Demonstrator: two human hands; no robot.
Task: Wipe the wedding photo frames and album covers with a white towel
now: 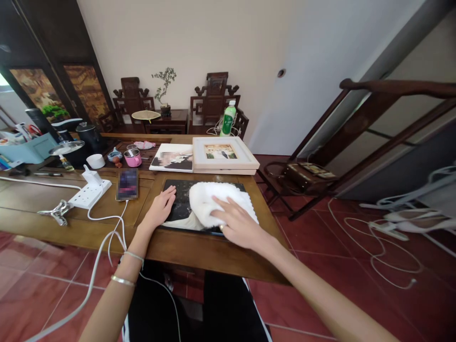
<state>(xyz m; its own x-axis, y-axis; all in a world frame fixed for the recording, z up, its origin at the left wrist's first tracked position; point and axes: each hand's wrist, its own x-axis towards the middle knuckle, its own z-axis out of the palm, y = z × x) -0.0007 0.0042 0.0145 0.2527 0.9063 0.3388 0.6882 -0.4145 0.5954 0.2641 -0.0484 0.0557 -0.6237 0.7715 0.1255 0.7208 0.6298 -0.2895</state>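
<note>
A dark, flat picture panel [181, 192] lies near the table's front edge, with a pale shape along its lower left. My left hand [159, 207] rests flat on the panel's left edge, fingers stretched out and holding nothing. Bunched over the panel's middle and right is a fluffy white cloth [204, 202], which hides much of the surface. My right hand [237, 223], wearing a ring, grips and presses the cloth against the panel from above. Its index finger reaches forward over the cloth, while the thumb is hard to make out.
Behind the panel lie a white-framed picture [245, 154] and a photo print [173, 164]. A green bottle [228, 118] stands behind them. To the left are a phone [127, 184], a power strip [90, 194] with trailing cables and a pink cup [132, 158]. A wooden chair [370, 111] stands right.
</note>
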